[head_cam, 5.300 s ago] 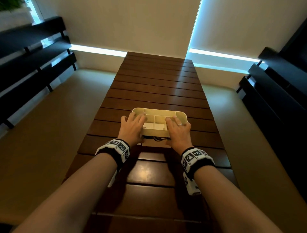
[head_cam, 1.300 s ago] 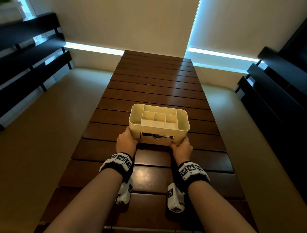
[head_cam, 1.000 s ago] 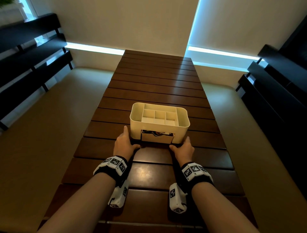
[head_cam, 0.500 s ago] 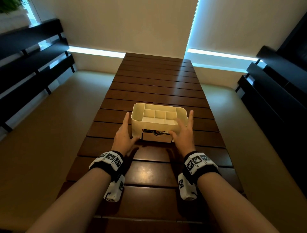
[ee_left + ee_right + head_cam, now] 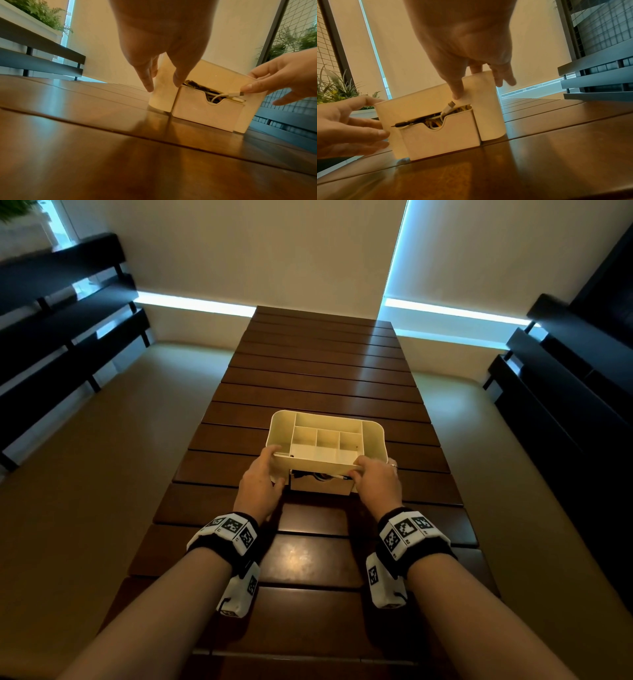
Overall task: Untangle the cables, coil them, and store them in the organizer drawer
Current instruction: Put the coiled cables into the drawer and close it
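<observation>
A cream organizer (image 5: 322, 416) with open top compartments stands on the slatted wooden table (image 5: 322, 364). Its front drawer (image 5: 320, 487) sits slightly out, stuffed with tangled cables (image 5: 318, 475). A white cable plug (image 5: 449, 106) and a black plug (image 5: 406, 123) poke out over the drawer (image 5: 440, 136) front. My left hand (image 5: 267, 465) grips the near left corner, thumb on the front rim. My right hand (image 5: 375, 474) grips the near right corner, its thumb (image 5: 457, 93) just above the white plug (image 5: 229, 94).
Dark slatted benches line both sides, left (image 5: 61, 337) and right (image 5: 565, 392), with beige floor (image 5: 102, 474) between them and the table. Planters with ferns (image 5: 42, 14) stand behind the left bench. The table drops off close to both forearms.
Half a second ago both hands lay along the organizer's sides with fingers stretched out. Now they sit higher at the near corners, thumbs hooked over the front rim.
</observation>
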A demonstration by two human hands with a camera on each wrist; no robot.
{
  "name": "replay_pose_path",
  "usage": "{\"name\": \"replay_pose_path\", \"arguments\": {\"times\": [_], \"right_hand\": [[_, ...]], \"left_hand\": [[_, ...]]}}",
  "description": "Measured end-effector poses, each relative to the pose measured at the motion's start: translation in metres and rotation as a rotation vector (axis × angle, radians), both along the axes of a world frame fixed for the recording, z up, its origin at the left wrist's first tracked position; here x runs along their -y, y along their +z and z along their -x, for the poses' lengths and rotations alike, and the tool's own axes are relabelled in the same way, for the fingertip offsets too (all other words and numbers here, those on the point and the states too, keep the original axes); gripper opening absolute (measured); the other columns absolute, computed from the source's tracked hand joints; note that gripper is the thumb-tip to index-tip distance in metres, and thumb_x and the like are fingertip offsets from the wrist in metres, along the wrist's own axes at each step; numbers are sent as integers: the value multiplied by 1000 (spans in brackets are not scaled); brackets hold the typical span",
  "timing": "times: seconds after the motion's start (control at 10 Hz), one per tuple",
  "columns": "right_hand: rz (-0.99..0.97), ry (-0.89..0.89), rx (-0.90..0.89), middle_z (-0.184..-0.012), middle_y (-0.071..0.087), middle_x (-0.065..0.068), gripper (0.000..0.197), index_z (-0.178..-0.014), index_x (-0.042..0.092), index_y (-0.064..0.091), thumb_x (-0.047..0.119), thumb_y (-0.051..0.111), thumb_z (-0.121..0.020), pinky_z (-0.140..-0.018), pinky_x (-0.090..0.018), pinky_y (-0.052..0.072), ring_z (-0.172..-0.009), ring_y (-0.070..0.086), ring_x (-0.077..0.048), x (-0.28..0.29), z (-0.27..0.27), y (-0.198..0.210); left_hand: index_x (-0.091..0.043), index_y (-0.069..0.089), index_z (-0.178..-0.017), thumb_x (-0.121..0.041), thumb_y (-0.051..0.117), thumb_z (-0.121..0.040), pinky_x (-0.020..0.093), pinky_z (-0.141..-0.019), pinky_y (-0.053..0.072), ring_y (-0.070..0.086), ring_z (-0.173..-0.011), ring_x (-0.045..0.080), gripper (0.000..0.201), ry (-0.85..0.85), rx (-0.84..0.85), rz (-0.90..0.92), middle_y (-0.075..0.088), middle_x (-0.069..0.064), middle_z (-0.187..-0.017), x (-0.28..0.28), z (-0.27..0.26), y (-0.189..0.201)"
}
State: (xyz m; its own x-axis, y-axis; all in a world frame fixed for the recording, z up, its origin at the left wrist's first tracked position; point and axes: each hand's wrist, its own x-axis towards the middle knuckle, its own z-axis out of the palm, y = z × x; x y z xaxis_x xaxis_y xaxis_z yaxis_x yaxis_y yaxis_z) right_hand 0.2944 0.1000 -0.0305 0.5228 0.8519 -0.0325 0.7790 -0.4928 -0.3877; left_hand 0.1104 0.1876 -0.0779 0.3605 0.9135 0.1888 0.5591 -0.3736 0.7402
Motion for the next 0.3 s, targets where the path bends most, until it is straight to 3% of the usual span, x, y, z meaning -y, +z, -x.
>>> {"name": "replay_pose_path", "arguments": {"times": [0.1,0.2,0.3], "right_hand": [[12,11,29,-126,56,-8,23,-109,16,60,28,50,-93,-109,-64,7,-138,18,-41,0,1,-1],[-29,17,20,-144,40,-5,31,-121,21,57,27,54,-91,-108,-65,1,-142,4,-38,3,3,0],[-97,25,12,-152,27,-6,53,-135,28,42,24,61,-86,-110,-63,7,-142,4,-37,6,0,-3]], "left_hand": [[-19,42,-135,-5,61,-86,33,-85,46,59,-105,29,55,-20,21,-7,61,13,-118,-2,2,0],[-26,36,-140,-3,60,-85,28,-79,48,62,-95,22,64,-25,31,-7,63,9,-112,-2,5,0],[-34,24,-146,-3,59,-84,34,-79,52,58,-80,14,78,-9,74,27,62,0,-96,-3,9,1]]}}
